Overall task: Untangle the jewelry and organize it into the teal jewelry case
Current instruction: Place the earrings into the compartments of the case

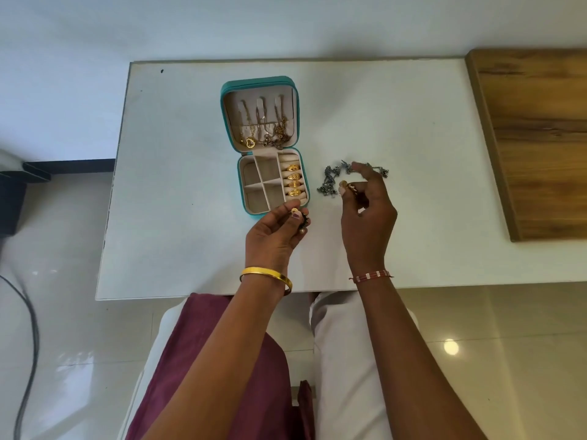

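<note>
The teal jewelry case [304,173] lies open on the white table [178,192]. Gold chains [263,134] hang in its lid, and several gold rings [293,181] sit in the roll slot on the right of the base. My left hand [273,236] pinches a small dark earring with a gold bead [303,221] just below the case's front right corner. My right hand [368,211] pinches a small gold piece [351,187] beside a tangle of silver chains [330,181], which lies on the table right of the case.
A wooden board [540,138] lies along the table's right side. The square compartments [260,185] in the case base hold nothing. A dark cable [28,344] runs over the floor at the left.
</note>
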Action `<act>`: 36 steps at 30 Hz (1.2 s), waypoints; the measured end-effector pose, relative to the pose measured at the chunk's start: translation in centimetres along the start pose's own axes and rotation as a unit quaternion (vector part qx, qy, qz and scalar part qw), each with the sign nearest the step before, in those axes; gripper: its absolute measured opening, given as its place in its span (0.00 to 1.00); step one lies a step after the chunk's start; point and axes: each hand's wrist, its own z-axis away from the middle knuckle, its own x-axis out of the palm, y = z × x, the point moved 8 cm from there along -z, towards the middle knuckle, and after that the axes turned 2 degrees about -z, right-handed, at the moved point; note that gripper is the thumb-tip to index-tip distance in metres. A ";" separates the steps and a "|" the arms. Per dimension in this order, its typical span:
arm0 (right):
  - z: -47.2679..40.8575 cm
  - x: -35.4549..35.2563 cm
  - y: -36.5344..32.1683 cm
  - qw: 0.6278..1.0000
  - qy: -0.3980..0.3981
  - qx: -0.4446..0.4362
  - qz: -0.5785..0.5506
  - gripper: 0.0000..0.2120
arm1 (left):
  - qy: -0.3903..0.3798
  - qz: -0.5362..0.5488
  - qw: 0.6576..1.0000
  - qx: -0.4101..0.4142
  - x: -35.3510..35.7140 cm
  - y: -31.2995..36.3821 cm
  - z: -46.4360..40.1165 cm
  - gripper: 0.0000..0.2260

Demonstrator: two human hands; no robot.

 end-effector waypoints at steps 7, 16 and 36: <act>0.7 1.7 -2.6 0.998 -0.054 0.014 -0.036 0.08 | 0.043 -0.001 0.998 0.047 -2.9 2.5 0.2 0.09; 1.2 7.1 -4.8 0.980 -0.187 0.046 -0.046 0.07 | 0.109 -0.174 0.969 0.139 -5.2 6.2 -1.2 0.12; 1.6 10.0 -5.7 0.950 -0.273 -0.020 0.150 0.11 | 0.107 -0.490 0.850 0.162 -2.9 9.2 -2.3 0.12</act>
